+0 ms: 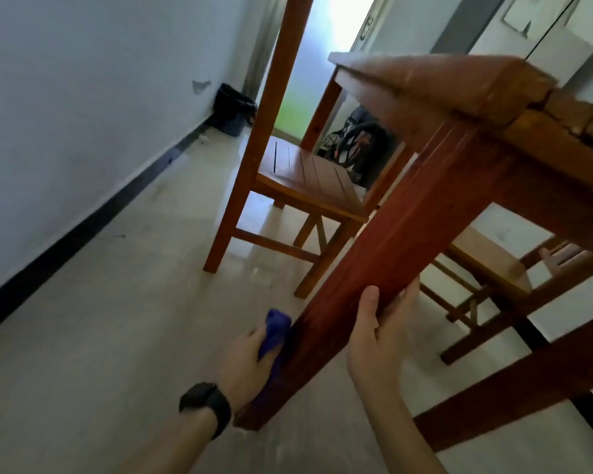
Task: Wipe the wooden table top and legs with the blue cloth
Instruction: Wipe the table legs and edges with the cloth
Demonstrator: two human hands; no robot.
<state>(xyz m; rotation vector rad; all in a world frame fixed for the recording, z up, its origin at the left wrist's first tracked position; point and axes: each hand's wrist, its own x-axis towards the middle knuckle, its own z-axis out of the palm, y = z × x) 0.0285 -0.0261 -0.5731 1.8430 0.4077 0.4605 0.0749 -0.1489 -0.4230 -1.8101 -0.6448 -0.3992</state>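
Note:
The wooden table's near leg [374, 265] runs slantwise from the worn table top corner [466, 87] down to the floor. My left hand [247, 360], with a black watch on the wrist, presses the blue cloth [274, 333] against the leg's left side, low down near its foot. My right hand [377, 336] grips the same leg from the right, thumb on its front face and fingers wrapped behind. Part of the cloth is hidden between my palm and the wood.
A wooden chair [308, 186] stands just beyond the leg. A second wooden chair [486, 265] sits under the table at right. A black bin [233, 109] stands in the far corner by the white wall [83, 114]. Dark bags [360, 142] lie behind the chair.

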